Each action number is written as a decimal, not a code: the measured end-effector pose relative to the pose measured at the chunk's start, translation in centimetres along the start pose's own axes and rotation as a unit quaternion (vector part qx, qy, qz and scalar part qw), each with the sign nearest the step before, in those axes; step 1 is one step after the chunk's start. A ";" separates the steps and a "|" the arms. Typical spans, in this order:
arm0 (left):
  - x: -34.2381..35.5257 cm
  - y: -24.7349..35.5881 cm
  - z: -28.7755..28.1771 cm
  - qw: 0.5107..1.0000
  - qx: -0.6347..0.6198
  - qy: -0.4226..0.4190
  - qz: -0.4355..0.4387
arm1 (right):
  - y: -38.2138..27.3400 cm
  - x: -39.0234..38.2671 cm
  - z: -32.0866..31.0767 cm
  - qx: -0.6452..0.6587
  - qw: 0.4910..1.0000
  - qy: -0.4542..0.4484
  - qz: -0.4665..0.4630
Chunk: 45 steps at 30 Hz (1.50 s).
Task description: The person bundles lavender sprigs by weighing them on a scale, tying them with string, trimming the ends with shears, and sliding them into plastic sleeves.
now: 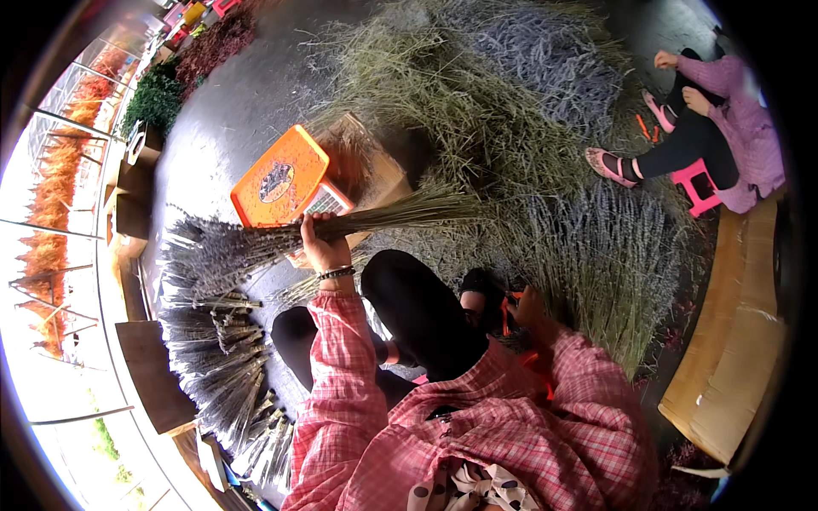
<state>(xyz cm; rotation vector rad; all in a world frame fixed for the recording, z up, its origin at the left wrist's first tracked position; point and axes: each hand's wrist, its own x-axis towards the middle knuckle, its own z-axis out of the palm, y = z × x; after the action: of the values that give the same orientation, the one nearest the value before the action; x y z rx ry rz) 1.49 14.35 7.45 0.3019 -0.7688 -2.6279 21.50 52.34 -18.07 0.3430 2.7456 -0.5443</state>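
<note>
My left hand point(324, 243) grips a bundle of dried lavender point(383, 217), its purple-grey heads pointing left and its stems right, above an orange plastic tray point(277, 157). My right hand point(530, 307) is low beside my dark-clad leg, fingers curled near an orange object point(509, 311); I cannot make out what they hold. Several tied bundles point(213, 366) lie fanned out to my left. Loose lavender stems point(596, 281) are spread to my right. A cardboard box point(371, 166) stands under and beside the tray.
A co-worker point(741, 128) in a purple top sits at right on a pink stool point(694, 187), near orange-handled tools point(648, 128). Heaped stems point(494, 77) lie ahead, flattened cardboard point(724, 341) at right. Boxes point(132, 204) and dried orange plants point(55, 255) line the left.
</note>
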 end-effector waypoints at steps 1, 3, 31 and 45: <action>0.1 0.2 -0.9 1.000 -0.001 0.008 0.010 | -0.2 -1.0 1.1 -0.041 0.999 -0.020 0.029; 0.4 -0.3 -2.6 1.000 -0.001 0.019 0.012 | 0.0 -2.0 2.7 -0.096 0.991 -0.048 0.077; 3.8 -15.4 -16.7 0.874 -0.187 0.445 -0.051 | -7.8 7.0 -13.9 0.420 0.848 -0.313 0.082; 7.0 -16.4 -13.4 0.866 -0.123 0.480 -0.060 | -16.3 7.7 -20.4 0.482 0.793 -0.371 0.043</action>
<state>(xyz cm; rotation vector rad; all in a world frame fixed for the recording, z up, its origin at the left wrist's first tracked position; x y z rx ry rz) -5.70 17.85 -13.39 1.4543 -0.0648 -2.1841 4.28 47.25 2.43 0.3564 1.5076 -1.6224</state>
